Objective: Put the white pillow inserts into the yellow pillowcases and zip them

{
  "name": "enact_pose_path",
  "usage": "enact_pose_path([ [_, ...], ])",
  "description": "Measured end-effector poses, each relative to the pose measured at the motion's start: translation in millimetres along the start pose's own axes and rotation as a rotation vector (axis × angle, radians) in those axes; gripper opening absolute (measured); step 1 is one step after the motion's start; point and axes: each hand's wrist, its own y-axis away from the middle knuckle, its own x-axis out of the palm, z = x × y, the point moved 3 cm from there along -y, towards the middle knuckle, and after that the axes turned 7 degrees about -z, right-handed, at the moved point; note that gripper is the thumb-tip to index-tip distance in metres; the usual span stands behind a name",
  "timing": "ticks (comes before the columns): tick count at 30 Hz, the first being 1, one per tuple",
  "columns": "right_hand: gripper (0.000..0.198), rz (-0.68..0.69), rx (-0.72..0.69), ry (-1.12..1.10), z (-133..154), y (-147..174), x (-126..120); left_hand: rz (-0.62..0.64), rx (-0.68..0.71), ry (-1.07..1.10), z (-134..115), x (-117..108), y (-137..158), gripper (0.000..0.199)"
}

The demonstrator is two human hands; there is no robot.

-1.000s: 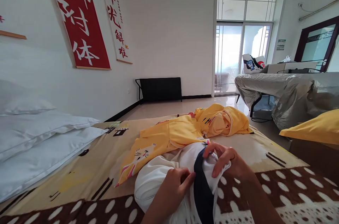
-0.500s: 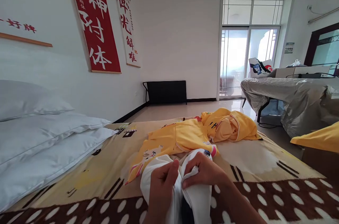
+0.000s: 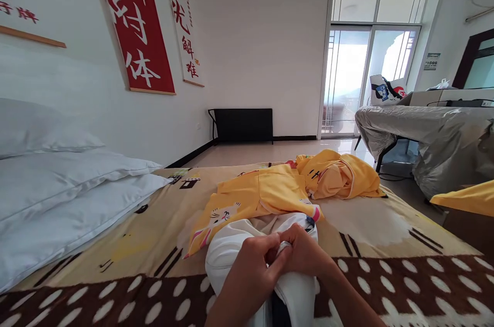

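A white garment (image 3: 227, 244) with a dark strip near its lower middle lies in front of me on the bed; I cannot tell its exact kind. My left hand (image 3: 257, 262) is closed over the garment's middle, thumb and fingers bent inward. Right against it, my right hand (image 3: 303, 252) pinches a bunched bit of the white cloth. The fingertips of both hands meet there, and what lies between them is partly hidden. Just beyond the white garment is a flat yellow garment (image 3: 239, 190) with a cat-face print.
A crumpled yellow bundle (image 3: 349, 172) lies farther back on the patterned bedsheet (image 3: 135, 250). White pillows (image 3: 77, 183) are stacked at left. A plastic-covered table (image 3: 417, 121) stands at right, near a yellow cloth (image 3: 466, 198). A black folded panel (image 3: 243, 125) leans at the far wall.
My left hand has moved right and up to meet my right hand at the white cloth. The hands were apart before. The view has tilted slightly down.
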Motion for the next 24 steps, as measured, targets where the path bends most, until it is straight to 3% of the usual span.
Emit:
enact_pose_path([
  [2, 0.008, -0.049, 0.029, 0.063, 3.6, 1.6, -5.7, -0.039, -0.01, 0.039, 1.2, 0.2, -1.8, 0.031],
  [5, 0.026, -0.109, 0.0, 0.137, 10.5, 3.5, -21.4, -0.181, -0.089, 0.175, 5.0, -3.5, -4.0, 0.031],
  [8, 0.015, -0.139, -0.093, 0.23, 17.2, 4.5, -29.5, -0.295, -0.125, 0.277, 8.2, -9.7, -4.1, 0.033],
  [12, 0.022, -0.217, -0.143, 0.209, 16.9, 3.5, -17.6, -0.39, -0.101, 0.362, 10.5, -15.3, -3.8, 0.031],
  [16, 0.023, -0.188, -0.178, 0.167, 14.5, 2.6, -4.4, -0.486, -0.077, 0.533, 12.3, -16.7, -4.1, 0.018],
  [24, 0.021, -0.167, -0.218, 0.244, 14.2, 3.0, 5.2, -0.486, 0.002, 0.543, 16.9, -9.5, -9.5, 0.058],
])
